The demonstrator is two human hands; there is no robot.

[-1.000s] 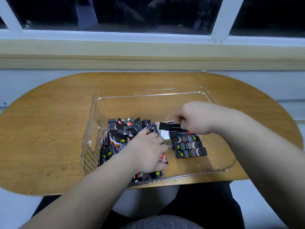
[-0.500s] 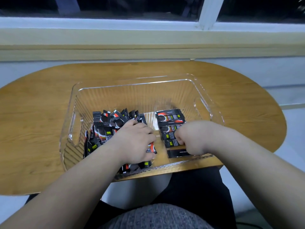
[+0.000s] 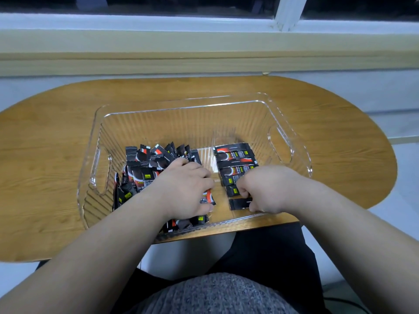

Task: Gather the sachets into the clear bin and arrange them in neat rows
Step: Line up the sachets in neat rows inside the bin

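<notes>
One view is given, from a wide-angle camera worn on the head.

- The scene is looked at from the near edge of the wooden table (image 3: 56, 155), facing forward and steeply down.
- The clear bin (image 3: 181, 128) is framed at centre, close under the lens.
- Both forearms are seen entering from the bottom corners. The left hand (image 3: 183, 191) and right hand (image 3: 269, 189) are caught inside the bin.
- The sachets (image 3: 235, 159) are near enough that colours and blocks of print are made out, though the lettering is mostly blurred.
- A grey knit garment (image 3: 215, 293) is cut by the bottom edge.
- The window ledge (image 3: 204, 48) is stretched across the top, probably bowed by the lens.
</notes>
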